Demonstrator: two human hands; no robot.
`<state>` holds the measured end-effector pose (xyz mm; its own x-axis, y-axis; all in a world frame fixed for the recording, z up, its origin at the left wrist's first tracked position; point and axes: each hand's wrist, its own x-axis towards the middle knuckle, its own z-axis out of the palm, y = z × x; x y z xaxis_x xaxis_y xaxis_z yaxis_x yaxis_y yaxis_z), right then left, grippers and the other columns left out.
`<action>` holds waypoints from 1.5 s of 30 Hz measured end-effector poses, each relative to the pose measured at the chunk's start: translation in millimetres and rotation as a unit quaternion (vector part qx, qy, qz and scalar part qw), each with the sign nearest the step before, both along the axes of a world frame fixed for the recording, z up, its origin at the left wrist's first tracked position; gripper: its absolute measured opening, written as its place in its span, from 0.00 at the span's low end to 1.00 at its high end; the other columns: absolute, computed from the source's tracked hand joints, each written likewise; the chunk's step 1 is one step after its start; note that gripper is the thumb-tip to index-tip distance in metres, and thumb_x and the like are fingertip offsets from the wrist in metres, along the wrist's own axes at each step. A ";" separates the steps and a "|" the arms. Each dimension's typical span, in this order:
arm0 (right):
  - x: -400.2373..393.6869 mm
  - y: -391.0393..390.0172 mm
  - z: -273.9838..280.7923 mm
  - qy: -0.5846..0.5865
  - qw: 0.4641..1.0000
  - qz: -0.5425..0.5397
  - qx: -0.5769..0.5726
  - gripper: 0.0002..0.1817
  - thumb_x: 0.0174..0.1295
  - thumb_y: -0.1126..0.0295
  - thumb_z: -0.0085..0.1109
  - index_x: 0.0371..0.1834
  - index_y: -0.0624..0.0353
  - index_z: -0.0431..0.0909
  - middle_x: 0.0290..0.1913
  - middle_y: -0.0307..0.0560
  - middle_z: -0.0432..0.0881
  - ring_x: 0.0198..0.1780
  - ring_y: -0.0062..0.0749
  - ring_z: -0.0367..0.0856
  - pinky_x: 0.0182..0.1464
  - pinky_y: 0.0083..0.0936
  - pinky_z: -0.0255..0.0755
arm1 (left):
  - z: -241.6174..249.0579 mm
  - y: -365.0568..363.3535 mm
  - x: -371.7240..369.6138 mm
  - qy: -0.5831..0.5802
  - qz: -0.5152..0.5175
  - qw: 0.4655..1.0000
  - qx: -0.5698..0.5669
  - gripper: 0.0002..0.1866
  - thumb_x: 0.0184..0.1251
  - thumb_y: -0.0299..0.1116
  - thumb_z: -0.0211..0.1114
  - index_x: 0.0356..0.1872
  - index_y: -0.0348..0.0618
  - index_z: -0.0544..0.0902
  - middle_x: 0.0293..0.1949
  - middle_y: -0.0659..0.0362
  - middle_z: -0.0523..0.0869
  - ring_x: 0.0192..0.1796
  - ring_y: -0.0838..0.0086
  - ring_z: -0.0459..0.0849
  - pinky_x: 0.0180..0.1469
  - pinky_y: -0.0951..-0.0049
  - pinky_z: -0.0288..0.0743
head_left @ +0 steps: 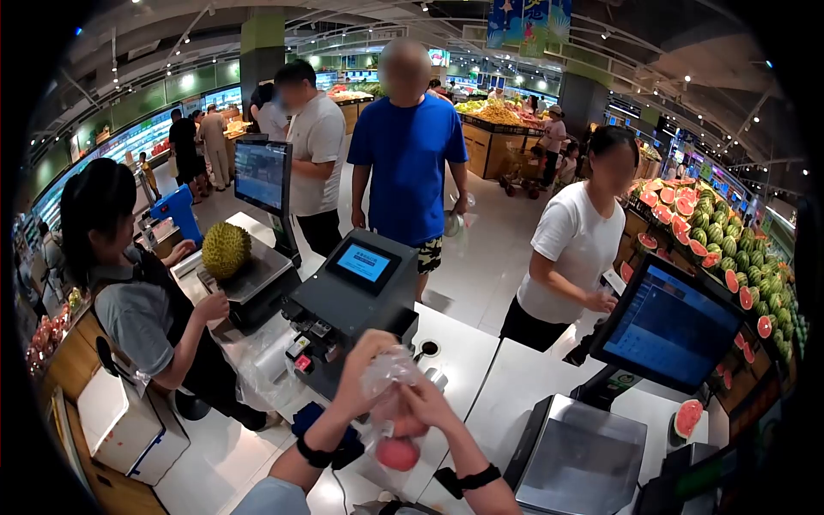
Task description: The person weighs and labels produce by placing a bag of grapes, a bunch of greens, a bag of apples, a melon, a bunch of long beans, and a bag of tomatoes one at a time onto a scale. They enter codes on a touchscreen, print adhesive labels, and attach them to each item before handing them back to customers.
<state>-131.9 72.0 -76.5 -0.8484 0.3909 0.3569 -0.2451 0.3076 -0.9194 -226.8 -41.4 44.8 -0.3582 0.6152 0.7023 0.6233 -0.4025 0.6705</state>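
Both my hands are raised over the white counter at the lower middle, close together at the top of a clear plastic bag (388, 378). Round reddish fruits (397, 452) hang in the bag below. My left hand (365, 373) is closed on the bag's upper part. The fingers of my right hand (425, 402) pinch the bag beside it. Just beyond my hands is a dark grey machine with a lit blue screen (362, 262).
A metal scale (584, 455) and a monitor (669, 318) are at right, near a cut watermelon (687, 418). At left, a co-worker (159, 300) stands by a durian (226, 250) on another scale. Several people stand across the counter (459, 352).
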 end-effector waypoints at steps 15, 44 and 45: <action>109.4 177.6 23.7 -0.002 0.897 -0.422 0.131 0.14 0.59 0.66 0.51 0.22 0.64 0.77 0.20 0.54 0.75 0.28 0.46 0.72 0.41 0.39 0.62 | -166.8 138.2 78.9 -0.268 -0.232 0.906 -0.230 0.31 0.60 0.38 0.62 0.62 0.39 0.59 0.61 0.49 0.65 0.64 0.63 0.64 0.63 0.64 0.59; 130.4 202.4 14.1 0.008 0.896 -0.441 -0.045 0.24 0.57 0.72 0.53 0.59 0.57 0.65 0.60 0.48 0.64 0.61 0.40 0.64 0.60 0.30 0.60 | -210.5 106.2 66.9 -0.336 -0.159 0.866 -0.334 0.20 0.69 0.39 0.48 0.55 0.38 0.68 0.54 0.53 0.74 0.57 0.67 0.72 0.58 0.69 0.64; 126.4 197.7 11.2 0.006 0.906 -0.418 -0.061 0.23 0.58 0.72 0.52 0.59 0.58 0.65 0.60 0.47 0.64 0.60 0.40 0.65 0.58 0.31 0.63 | -207.6 104.5 64.7 -0.360 -0.162 0.859 -0.326 0.19 0.70 0.40 0.46 0.55 0.39 0.70 0.53 0.54 0.75 0.56 0.68 0.72 0.58 0.69 0.64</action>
